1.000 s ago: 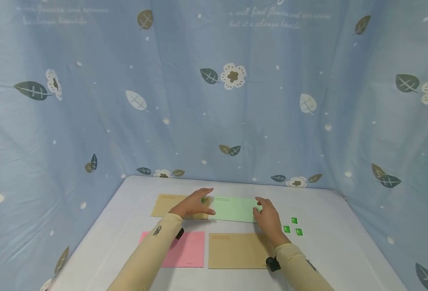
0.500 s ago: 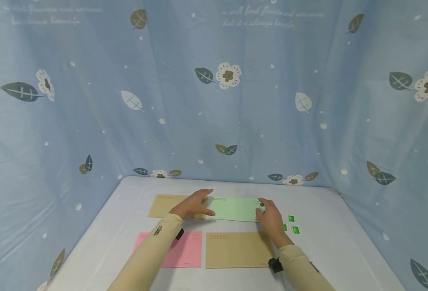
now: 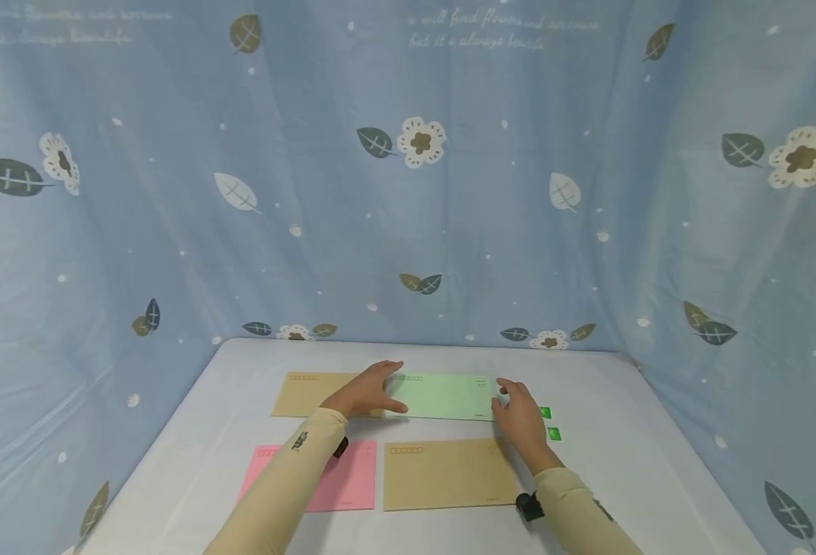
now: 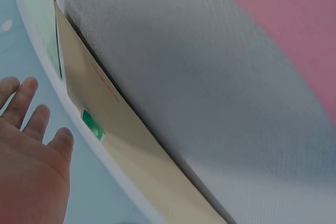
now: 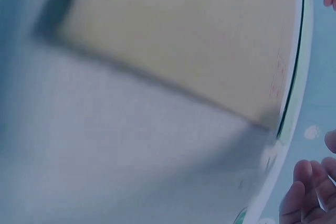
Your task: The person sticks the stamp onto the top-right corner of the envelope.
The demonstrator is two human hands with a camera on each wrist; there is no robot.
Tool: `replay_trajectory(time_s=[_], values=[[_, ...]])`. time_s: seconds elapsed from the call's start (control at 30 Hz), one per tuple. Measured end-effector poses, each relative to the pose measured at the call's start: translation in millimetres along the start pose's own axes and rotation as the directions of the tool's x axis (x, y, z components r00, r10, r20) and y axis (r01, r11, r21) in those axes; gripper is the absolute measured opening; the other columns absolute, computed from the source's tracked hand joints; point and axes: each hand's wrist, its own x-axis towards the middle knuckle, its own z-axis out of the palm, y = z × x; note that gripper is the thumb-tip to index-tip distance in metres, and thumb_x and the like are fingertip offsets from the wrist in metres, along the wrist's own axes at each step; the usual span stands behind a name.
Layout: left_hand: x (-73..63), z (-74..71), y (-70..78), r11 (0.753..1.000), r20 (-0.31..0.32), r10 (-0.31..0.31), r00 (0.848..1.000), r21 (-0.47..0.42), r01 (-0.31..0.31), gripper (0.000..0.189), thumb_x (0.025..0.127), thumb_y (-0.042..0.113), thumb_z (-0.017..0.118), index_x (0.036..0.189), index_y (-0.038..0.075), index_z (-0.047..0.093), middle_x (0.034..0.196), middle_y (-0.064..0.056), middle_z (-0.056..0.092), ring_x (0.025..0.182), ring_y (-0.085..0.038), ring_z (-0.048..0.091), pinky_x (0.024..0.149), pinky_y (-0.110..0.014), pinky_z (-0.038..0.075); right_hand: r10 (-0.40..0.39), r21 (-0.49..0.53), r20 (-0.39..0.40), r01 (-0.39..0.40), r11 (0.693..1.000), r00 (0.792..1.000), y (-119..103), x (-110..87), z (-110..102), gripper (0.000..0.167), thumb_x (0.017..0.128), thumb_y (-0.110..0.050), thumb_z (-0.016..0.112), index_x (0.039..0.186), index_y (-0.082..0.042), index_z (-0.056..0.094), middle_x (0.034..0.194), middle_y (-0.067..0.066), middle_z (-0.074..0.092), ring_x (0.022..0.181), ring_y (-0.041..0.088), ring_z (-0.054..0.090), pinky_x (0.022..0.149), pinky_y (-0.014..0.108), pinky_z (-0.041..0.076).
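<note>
The green envelope lies flat on the white table, at one o'clock among the four envelopes as the head view shows them. Round that dial, the front brown envelope lies at five, the pink envelope at eight and the far brown envelope at ten. All look like loose, light paper, so a careless sweep could slide one askew. The green envelope seems likeliest to shift, with a hand near each end.

Next in size, the left hand is spread and grasps nothing, thumb well apart from fingers, over the gap between the far brown and green envelopes. The right hand is loosely bent, apparently free of any load, beside the green envelope's three o'clock end; whether it touches the paper I cannot tell. If it swings out low, its edge could scatter what lies behind it.

The black wrist cameras come next: the left one hangs over the pink envelope, the right one near the front brown envelope's lower right corner. Lowering either wrist could drag that paper.

Smallest are the stamps. One stamp sits on the far brown envelope; a passing finger could catch it if it is poorly stuck. Two loose stamps lie at three o'clock. Being thin and flat, they could resist a fingernail, or cling to a fingertip and go down crooked.
</note>
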Motion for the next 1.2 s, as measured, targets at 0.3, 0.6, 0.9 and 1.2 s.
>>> replay_trajectory(time_s=[0.3, 0.6, 0.9, 1.2], values=[[3.6, 3.1, 0.5, 0.999, 0.004, -0.028, 1.0, 0.021, 0.028, 0.104, 0.08, 0.042, 0.087, 0.161, 0.009, 0.031, 0.165, -0.018, 0.025, 0.153, -0.036, 0.021, 0.12, -0.056, 0.028, 0.031, -0.011, -0.003, -0.031, 0.999, 1.0, 10.3, -0.8, -6.9, 0.045, 0.095, -0.017, 0.066, 0.137, -0.001, 0.059, 0.12, 0.014, 0.064, 0.087, 0.022, 0.062, 0.073, 0.04, 0.055], [8.1, 6.3, -4.7, 0.995, 0.006, -0.022, 1.0, 0.099, 0.022, 0.11, 0.077, 0.043, 0.089, 0.159, 0.001, 0.029, 0.164, -0.02, 0.027, 0.153, -0.036, 0.02, 0.123, -0.054, 0.022, 0.042, -0.02, -0.013, -0.042, 0.999, 0.999, 22.1, -3.1, -15.7, 0.044, 0.093, -0.013, 0.066, 0.135, 0.002, 0.06, 0.119, 0.017, 0.065, 0.088, 0.026, 0.064, 0.076, 0.046, 0.056], [10.2, 6.4, -8.7, 0.984, 0.016, -0.01, 1.0, 0.179, 0.007, 0.119, 0.072, 0.051, 0.09, 0.158, -0.003, 0.028, 0.163, -0.018, 0.03, 0.153, -0.034, 0.021, 0.125, -0.055, 0.013, 0.061, -0.031, 0.001, -0.061, 0.998, 0.998, 30.6, -2.8, -24.3, 0.045, 0.094, -0.013, 0.064, 0.135, 0.004, 0.059, 0.12, 0.02, 0.063, 0.092, 0.03, 0.065, 0.08, 0.049, 0.056], [8.5, 7.6, -7.8, 0.985, 0.014, -0.021, 1.0, 0.172, 0.018, 0.118, 0.071, 0.048, 0.092, 0.156, -0.006, 0.03, 0.162, -0.021, 0.031, 0.153, -0.035, 0.023, 0.125, -0.055, 0.014, 0.085, -0.029, 0.015, -0.084, 0.996, 0.996, 44.4, -4.0, -31.2, 0.046, 0.095, -0.014, 0.063, 0.137, 0.005, 0.058, 0.123, 0.022, 0.062, 0.104, 0.036, 0.065, 0.086, 0.052, 0.055]])
